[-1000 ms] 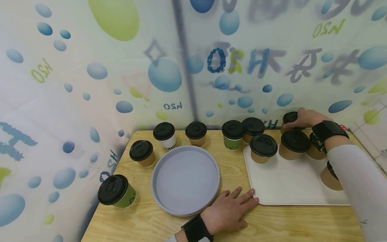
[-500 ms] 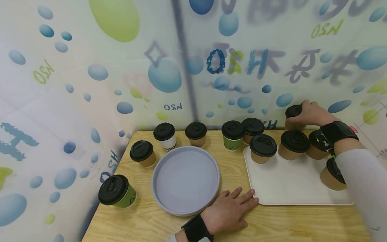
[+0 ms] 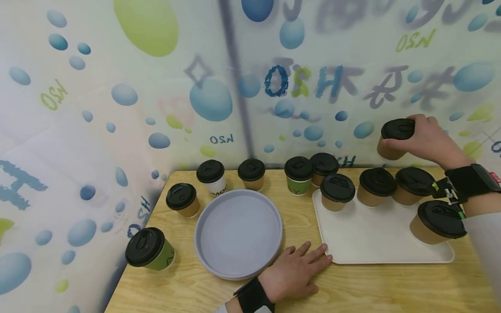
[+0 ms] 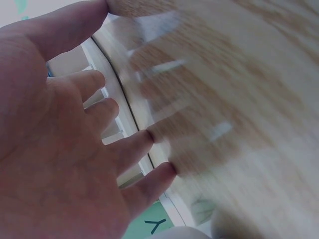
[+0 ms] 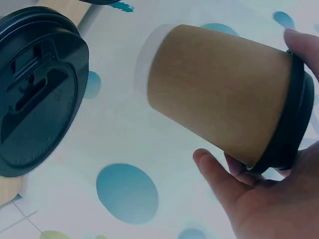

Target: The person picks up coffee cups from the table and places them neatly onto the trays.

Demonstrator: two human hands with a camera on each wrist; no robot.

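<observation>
My right hand (image 3: 434, 141) grips a brown paper coffee cup (image 3: 391, 145) by its black lid, raised above the table's back edge. In the right wrist view, that coffee cup (image 5: 219, 92) shows its plain brown side, with fingers and thumb around the lid's rim. Below it, several lidded brown cups stand on the white tray (image 3: 368, 248), one of them at the front right (image 3: 428, 228). My left hand (image 3: 293, 274) lies palm down on the table with spread fingers, between the grey round tray (image 3: 238, 234) and the white tray, fingertips at the white tray's corner.
Left of the round tray stand a green cup (image 3: 162, 256) and a brown cup (image 3: 188, 206). Along the back are a white cup (image 3: 216, 184), another brown cup (image 3: 252, 180) and a green cup (image 3: 299, 184). A patterned curtain (image 3: 211, 56) hangs right behind the table.
My right hand has lifted the brown coffee cup from the table's back right, moving it up and to the right. The left hand stays in place.
</observation>
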